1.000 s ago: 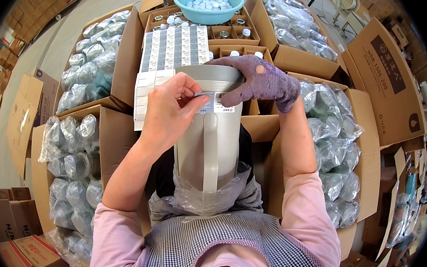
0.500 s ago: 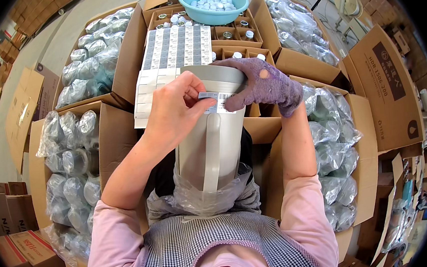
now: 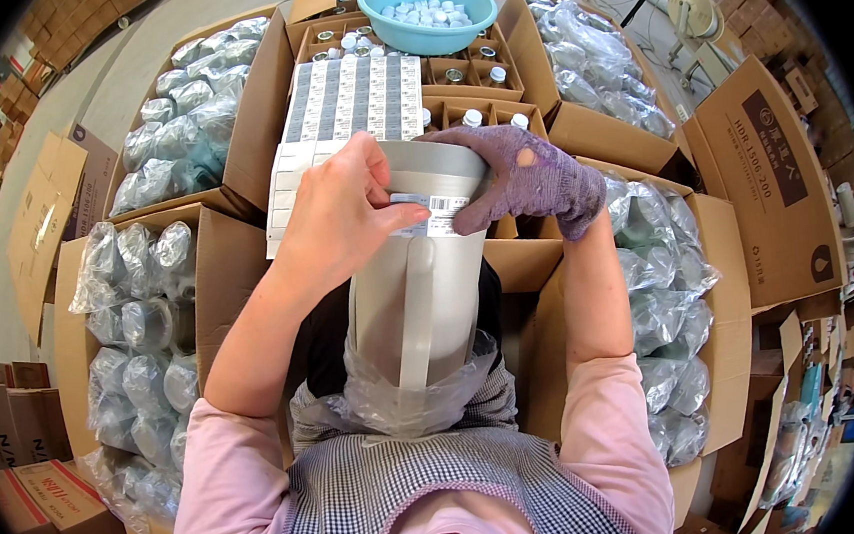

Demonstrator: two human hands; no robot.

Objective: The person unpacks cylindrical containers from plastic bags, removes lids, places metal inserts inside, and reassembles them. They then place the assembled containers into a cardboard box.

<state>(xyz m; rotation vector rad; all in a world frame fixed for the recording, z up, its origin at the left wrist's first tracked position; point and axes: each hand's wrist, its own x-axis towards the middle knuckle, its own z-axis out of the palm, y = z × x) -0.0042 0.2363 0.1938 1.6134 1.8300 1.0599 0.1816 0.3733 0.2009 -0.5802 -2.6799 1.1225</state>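
Observation:
A pale beige jug (image 3: 375,306) with a long handle (image 3: 417,313) stands upright between my legs. Clear plastic bag (image 3: 407,394) is bunched round its lower end. Across the upper body, above the handle, lies a small white and grey printed label (image 3: 423,215). My bare left hand (image 3: 342,208) has its fingers curled and its thumb pressed on the label's left end. My right hand (image 3: 520,174), in a purple knitted glove with a hole, grips the rim and upper right side, its thumb by the label's right end. Behind the left hand are label sheets (image 3: 353,97).
Open cartons with plastic-wrapped items stand left (image 3: 223,283) and right (image 3: 722,314). Ahead, a divided carton (image 3: 523,84) holds bottle-like items with white caps. A light blue basin (image 3: 394,37) of small white pieces rests on it. A carton flap (image 3: 766,180) rises at the right.
My left thumb has moved slightly left and down along the label, which now lies flatter against the jug. The jug has shifted slightly; my right hand keeps its grip.

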